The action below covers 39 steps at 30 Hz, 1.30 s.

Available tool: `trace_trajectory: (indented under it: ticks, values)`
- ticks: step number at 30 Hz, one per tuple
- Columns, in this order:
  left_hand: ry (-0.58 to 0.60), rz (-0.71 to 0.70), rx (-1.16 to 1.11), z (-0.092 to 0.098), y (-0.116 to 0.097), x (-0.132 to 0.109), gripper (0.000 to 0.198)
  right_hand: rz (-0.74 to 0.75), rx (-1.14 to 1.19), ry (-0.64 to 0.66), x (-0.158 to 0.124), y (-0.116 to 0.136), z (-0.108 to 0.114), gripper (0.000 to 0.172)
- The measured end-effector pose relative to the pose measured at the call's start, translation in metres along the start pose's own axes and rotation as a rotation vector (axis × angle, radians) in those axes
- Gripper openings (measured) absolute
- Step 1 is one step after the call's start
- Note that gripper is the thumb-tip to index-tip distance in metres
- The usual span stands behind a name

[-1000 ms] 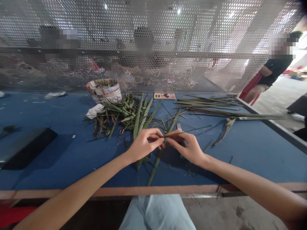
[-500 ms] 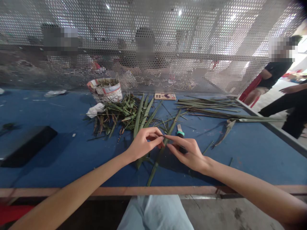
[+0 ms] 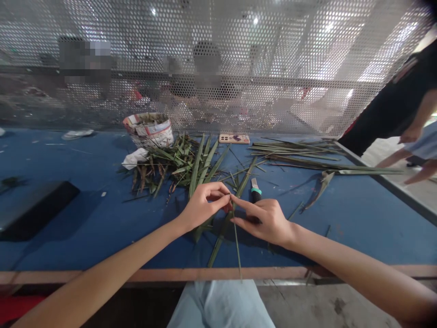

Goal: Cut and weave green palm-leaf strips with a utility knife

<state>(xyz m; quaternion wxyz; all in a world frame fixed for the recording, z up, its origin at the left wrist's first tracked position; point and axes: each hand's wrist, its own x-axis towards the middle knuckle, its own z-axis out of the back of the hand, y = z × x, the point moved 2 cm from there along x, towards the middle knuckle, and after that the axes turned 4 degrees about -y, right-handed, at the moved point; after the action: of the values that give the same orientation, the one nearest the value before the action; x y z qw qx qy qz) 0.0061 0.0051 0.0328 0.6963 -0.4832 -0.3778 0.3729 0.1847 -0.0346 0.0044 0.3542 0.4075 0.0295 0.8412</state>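
My left hand (image 3: 205,207) pinches the upper end of a thin green leaf strip (image 3: 236,246) in its fingertips, and the strip hangs down towards the table's near edge. My right hand (image 3: 262,221) sits just beside it, with its fingertips spread on either side of the strip. Under both hands lies a long green palm leaf (image 3: 218,241). A small knife with a black handle and teal band (image 3: 256,191) lies just above my right hand. A heap of cut palm leaves (image 3: 174,166) lies to the upper left.
The blue tabletop (image 3: 351,223) holds long palm fronds (image 3: 297,152), a paper-wrapped tub (image 3: 149,131), a phone (image 3: 234,139), crumpled white paper (image 3: 134,158) and a black case (image 3: 34,212). A perforated metal screen (image 3: 218,59) stands behind. A person in dark clothes (image 3: 385,109) stands at the right corner.
The thin strip now hangs downward instead of running sideways. My right hand has shifted right and down, uncovering the knife. The person at the right has come closer to the table.
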Motion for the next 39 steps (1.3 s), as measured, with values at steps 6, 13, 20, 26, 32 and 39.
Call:
trace_trajectory:
  ticks: [6, 13, 20, 26, 32, 39]
  values:
    - [0.09, -0.008, 0.029, -0.001, -0.003, -0.001, 0.011, -0.386, 0.392, 0.007, 0.008, -0.002, 0.007, 0.032]
    - [0.12, -0.004, 0.041, -0.002, -0.002, -0.001, 0.014, -0.581, 0.625, -0.12, 0.015, -0.006, 0.007, 0.032]
    - [0.155, 0.03, -0.073, -0.002, 0.0, 0.0, 0.015, -0.654, 0.695, -0.082, 0.019, -0.018, 0.004, 0.036]
    - [0.216, 0.041, -0.2, -0.001, 0.0, -0.001, 0.014, -0.633, 0.65, 0.015, 0.018, -0.024, 0.0, 0.043]
    - [0.258, 0.053, -0.279, -0.001, -0.002, -0.002, 0.012, -0.59, 0.676, 0.083, 0.016, -0.02, -0.005, 0.04]
    - [0.281, 0.057, -0.312, -0.002, -0.005, -0.004, 0.012, -0.453, 0.543, 0.018, 0.014, -0.011, -0.002, 0.02]
